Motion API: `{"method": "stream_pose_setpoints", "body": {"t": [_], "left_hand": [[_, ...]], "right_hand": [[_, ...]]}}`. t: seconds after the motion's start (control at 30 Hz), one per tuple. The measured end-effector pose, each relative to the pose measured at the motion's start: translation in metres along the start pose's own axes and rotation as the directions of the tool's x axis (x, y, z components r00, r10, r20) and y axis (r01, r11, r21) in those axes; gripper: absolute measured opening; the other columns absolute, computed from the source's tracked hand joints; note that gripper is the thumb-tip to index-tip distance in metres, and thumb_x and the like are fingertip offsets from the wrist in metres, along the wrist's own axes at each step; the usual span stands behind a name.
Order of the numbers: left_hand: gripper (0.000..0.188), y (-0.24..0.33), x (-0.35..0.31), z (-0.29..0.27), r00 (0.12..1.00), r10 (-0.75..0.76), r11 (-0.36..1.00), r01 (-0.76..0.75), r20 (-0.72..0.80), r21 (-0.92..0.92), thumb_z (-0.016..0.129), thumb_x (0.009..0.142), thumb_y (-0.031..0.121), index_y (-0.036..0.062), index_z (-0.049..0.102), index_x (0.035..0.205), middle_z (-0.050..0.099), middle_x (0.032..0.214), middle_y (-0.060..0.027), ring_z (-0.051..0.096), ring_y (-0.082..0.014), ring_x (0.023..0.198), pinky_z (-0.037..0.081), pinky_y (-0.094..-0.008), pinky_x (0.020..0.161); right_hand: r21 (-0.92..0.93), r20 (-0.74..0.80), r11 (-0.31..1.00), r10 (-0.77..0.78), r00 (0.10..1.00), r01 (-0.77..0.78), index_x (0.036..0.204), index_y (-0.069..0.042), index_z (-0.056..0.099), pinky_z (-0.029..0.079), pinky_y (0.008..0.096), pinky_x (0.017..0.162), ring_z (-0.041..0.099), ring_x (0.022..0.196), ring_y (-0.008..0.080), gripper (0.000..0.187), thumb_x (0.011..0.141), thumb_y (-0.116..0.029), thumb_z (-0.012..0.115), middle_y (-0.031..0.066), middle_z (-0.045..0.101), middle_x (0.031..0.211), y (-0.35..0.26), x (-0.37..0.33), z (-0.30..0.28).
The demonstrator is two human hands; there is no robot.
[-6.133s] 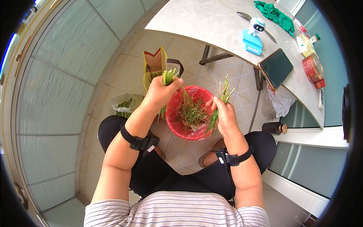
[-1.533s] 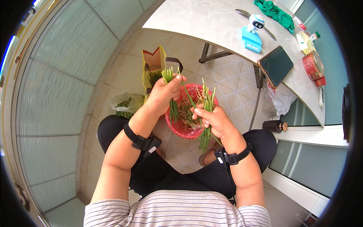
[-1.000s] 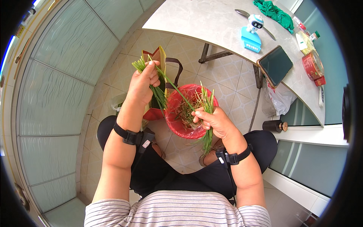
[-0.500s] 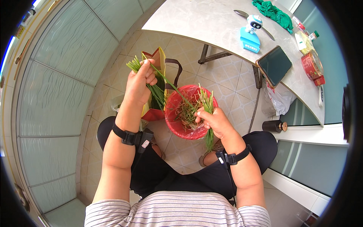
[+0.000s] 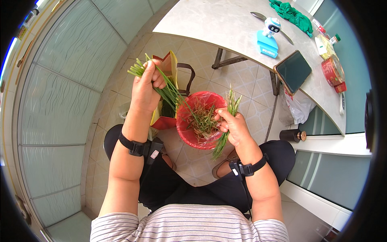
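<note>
My left hand [image 5: 146, 90] is closed around a bunch of long green garlic chives [image 5: 170, 96]. Their cut ends stick out past the thumb, and the leaves trail down over a tote bag. My right hand [image 5: 237, 128] grips a smaller bunch of chives [image 5: 232, 105], pale ends upward, at the right side of a red bin [image 5: 181, 131]. Inside the bin, which has a plastic liner, lies a heap of brown and green trimmings [image 5: 202, 121]. The yellow and red tote bag [image 5: 173, 66] stands left of the bin, partly hidden by my left hand.
A grey table [image 5: 213, 24] curves across the far right. On it are a phone [image 5: 293, 71] jutting past the near edge, a blue and white robot figure [image 5: 269, 38], a knife [image 5: 287, 37] and a green cloth [image 5: 292, 17]. A dark bottle [image 5: 292, 135] lies to the right.
My right hand has shifted slightly right with its bunch, which now tilts more. A single stalk that stretched between both hands is now out of the right fingers. My left hand moved slightly left.
</note>
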State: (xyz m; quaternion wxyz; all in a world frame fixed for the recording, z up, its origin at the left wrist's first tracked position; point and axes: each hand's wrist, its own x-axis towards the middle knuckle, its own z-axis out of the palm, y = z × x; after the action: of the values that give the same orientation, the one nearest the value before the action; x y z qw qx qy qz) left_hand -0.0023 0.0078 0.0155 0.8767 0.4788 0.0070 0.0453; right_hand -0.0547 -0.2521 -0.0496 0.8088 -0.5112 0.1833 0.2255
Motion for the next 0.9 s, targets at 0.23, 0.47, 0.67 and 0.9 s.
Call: {"method": "stream_pose_setpoints", "body": {"t": [0.23,0.47,0.67,0.9], "left_hand": [[0.016,-0.011,-0.005,0.011,0.987,-0.158,0.984,0.157,0.005,0.083,0.049,0.097,0.022,0.0089,0.056,0.092,0.046,0.078,0.0018,0.046,-0.0104,0.069,0.043,-0.0265,0.065],[0.016,-0.020,-0.014,0.020,0.953,-0.288,0.957,0.283,0.095,0.069,0.049,0.097,0.021,0.0068,0.054,0.093,0.055,0.083,-0.0034,0.056,-0.0170,0.075,0.049,-0.0321,0.072],[0.015,-0.046,-0.023,0.024,0.907,-0.376,0.922,0.346,0.189,0.174,0.052,0.096,0.021,0.0059,0.054,0.094,0.047,0.073,0.0019,0.041,-0.0082,0.059,0.034,-0.0234,0.051],[0.010,-0.066,-0.034,0.043,0.907,-0.291,0.813,0.067,0.304,0.579,0.060,0.090,0.013,0.0038,0.060,0.093,0.056,0.075,0.0042,0.050,-0.0047,0.069,0.042,-0.0216,0.062]], "right_hand": [[-0.175,0.045,0.984,-0.037,0.998,0.045,0.097,-0.002,0.064,0.032,0.0200,0.046,0.041,0.051,0.0053,0.020,0.081,-0.013,0.071,0.0023,0.061,0.081,0.006,0.001,0.000],[-0.116,0.093,0.992,-0.045,0.995,0.056,0.095,-0.003,0.064,0.033,0.0200,0.047,0.042,0.053,0.0055,0.018,0.082,-0.013,0.071,0.0012,0.060,0.082,0.003,-0.002,0.002],[-0.057,0.190,0.998,-0.023,0.982,0.034,0.098,-0.004,0.062,0.036,0.0203,0.050,0.042,0.054,0.0060,0.017,0.086,-0.015,0.066,0.0009,0.059,0.081,0.002,-0.004,0.005],[-0.126,0.256,0.987,-0.065,0.964,0.101,0.098,-0.004,0.062,0.039,0.0228,0.051,0.046,0.056,0.0072,0.016,0.086,-0.015,0.065,0.0009,0.061,0.081,0.002,-0.005,0.009]]}}
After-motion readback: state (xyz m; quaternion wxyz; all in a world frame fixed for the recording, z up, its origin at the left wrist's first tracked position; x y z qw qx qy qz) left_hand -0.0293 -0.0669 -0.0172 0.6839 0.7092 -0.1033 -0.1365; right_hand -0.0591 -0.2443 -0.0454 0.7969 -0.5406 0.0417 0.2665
